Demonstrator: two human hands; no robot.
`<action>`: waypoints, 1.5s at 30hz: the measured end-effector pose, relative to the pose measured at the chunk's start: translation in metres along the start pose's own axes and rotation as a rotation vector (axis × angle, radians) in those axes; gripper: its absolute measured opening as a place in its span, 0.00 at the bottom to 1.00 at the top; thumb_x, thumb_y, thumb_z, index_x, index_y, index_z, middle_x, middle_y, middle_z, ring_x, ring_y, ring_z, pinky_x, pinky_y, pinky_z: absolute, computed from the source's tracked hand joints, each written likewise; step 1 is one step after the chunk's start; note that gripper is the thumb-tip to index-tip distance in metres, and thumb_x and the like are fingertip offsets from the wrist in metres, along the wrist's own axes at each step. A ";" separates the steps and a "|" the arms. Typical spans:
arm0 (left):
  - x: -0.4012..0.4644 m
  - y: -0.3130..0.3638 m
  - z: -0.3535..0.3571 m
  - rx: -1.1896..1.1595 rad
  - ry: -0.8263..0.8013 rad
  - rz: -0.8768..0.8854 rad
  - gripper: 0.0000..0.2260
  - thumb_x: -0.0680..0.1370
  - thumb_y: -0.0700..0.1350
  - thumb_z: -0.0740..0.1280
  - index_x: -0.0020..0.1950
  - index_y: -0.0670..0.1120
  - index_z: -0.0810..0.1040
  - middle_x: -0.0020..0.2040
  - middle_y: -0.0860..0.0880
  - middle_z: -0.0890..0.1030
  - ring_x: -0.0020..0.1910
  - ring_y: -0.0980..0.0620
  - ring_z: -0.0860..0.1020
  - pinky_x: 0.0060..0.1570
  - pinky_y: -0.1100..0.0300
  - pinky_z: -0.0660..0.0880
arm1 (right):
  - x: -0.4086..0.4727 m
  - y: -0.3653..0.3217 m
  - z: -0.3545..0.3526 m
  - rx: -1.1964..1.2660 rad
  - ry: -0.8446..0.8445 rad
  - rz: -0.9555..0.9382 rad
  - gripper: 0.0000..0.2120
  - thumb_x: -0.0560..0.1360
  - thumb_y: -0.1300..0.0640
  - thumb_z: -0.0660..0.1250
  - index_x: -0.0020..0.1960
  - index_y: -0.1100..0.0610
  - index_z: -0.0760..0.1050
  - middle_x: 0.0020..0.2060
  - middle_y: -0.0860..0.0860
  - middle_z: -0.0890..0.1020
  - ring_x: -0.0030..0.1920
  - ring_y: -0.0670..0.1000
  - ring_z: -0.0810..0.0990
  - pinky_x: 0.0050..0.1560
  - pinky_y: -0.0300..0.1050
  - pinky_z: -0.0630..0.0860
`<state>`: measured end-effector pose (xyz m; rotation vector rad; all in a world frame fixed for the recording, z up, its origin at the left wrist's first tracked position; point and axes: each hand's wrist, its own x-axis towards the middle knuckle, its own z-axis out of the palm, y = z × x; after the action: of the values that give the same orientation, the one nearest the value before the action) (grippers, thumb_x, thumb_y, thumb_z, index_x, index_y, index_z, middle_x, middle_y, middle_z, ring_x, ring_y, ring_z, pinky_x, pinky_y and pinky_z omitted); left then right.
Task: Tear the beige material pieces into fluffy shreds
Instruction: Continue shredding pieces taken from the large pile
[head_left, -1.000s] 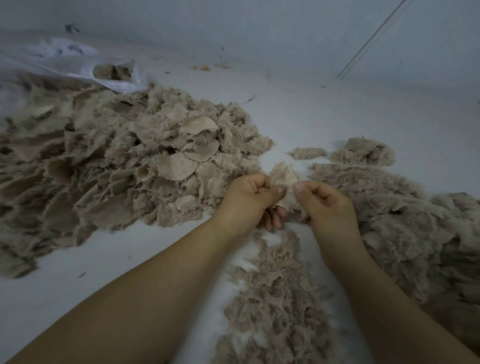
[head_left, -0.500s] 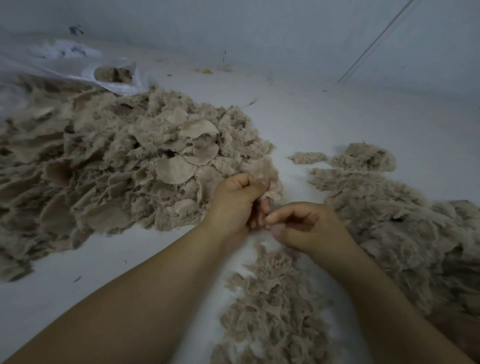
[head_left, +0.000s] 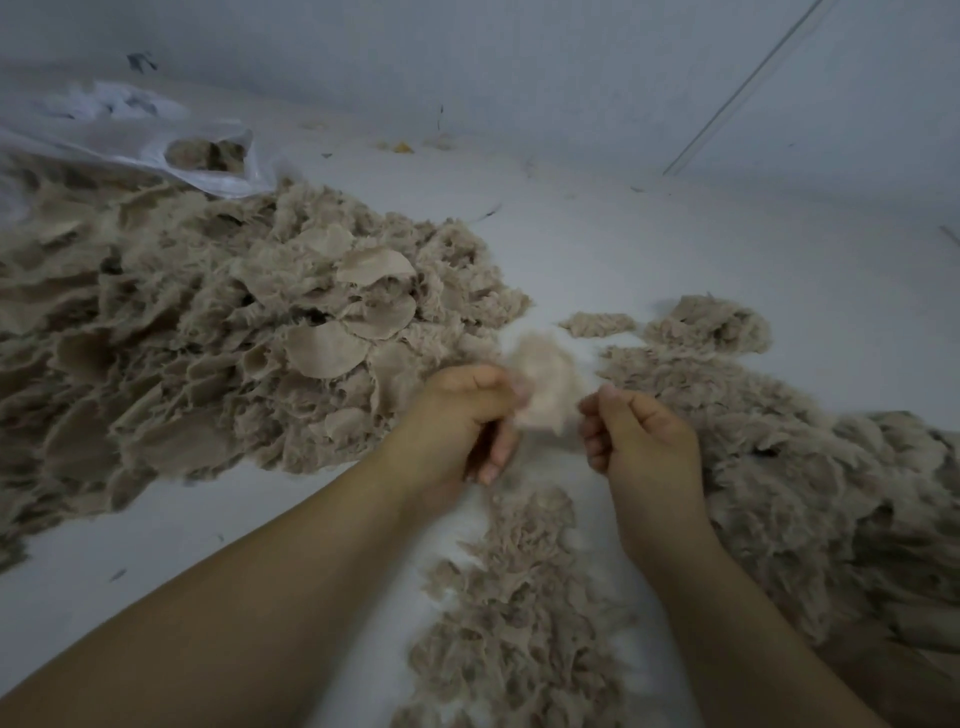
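A blurred beige piece (head_left: 545, 387) stands between my two hands above the white floor. My left hand (head_left: 462, 415) pinches its left edge with thumb and curled fingers. My right hand (head_left: 641, 434) has its fingers curled, thumb and forefinger pressed together just right of the piece; whether they touch it is unclear. A big pile of untorn beige pieces (head_left: 218, 343) lies to the left. Fluffy shreds (head_left: 524, 603) trail below my hands, and a larger heap of shreds (head_left: 779, 467) spreads to the right.
A white plastic bag (head_left: 156, 140) with more beige material lies at the back left. A grey wall (head_left: 519, 62) runs behind. Small scraps (head_left: 400, 148) dot the white floor near the wall.
The beige piece has come up again between the hands. My right hand has risen from lower down and moved right, and the hands stand slightly apart.
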<state>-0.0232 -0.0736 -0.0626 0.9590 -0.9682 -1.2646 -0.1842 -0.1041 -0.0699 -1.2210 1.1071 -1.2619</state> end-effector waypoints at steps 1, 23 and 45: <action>0.001 0.006 0.001 -0.113 0.104 0.091 0.07 0.78 0.42 0.66 0.40 0.43 0.74 0.27 0.42 0.76 0.20 0.48 0.71 0.22 0.61 0.65 | -0.001 0.000 0.002 -0.015 -0.018 -0.007 0.15 0.82 0.58 0.63 0.38 0.58 0.80 0.27 0.47 0.78 0.28 0.44 0.72 0.30 0.35 0.71; 0.144 -0.026 0.062 1.462 -0.355 0.173 0.21 0.78 0.53 0.62 0.70 0.49 0.73 0.73 0.44 0.69 0.72 0.44 0.65 0.72 0.49 0.60 | 0.009 0.004 -0.003 0.162 0.178 0.066 0.08 0.83 0.57 0.62 0.57 0.45 0.76 0.28 0.43 0.77 0.26 0.42 0.69 0.27 0.35 0.69; -0.026 -0.029 0.044 1.082 -0.058 0.454 0.13 0.76 0.43 0.62 0.54 0.47 0.85 0.52 0.48 0.84 0.51 0.52 0.80 0.55 0.62 0.75 | 0.009 0.004 0.000 0.219 0.240 -0.011 0.09 0.82 0.66 0.61 0.56 0.54 0.75 0.55 0.50 0.81 0.57 0.49 0.82 0.58 0.42 0.78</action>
<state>-0.0751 -0.0509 -0.0781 1.3835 -1.8550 -0.3146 -0.1837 -0.1129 -0.0730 -0.9308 1.0990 -1.5244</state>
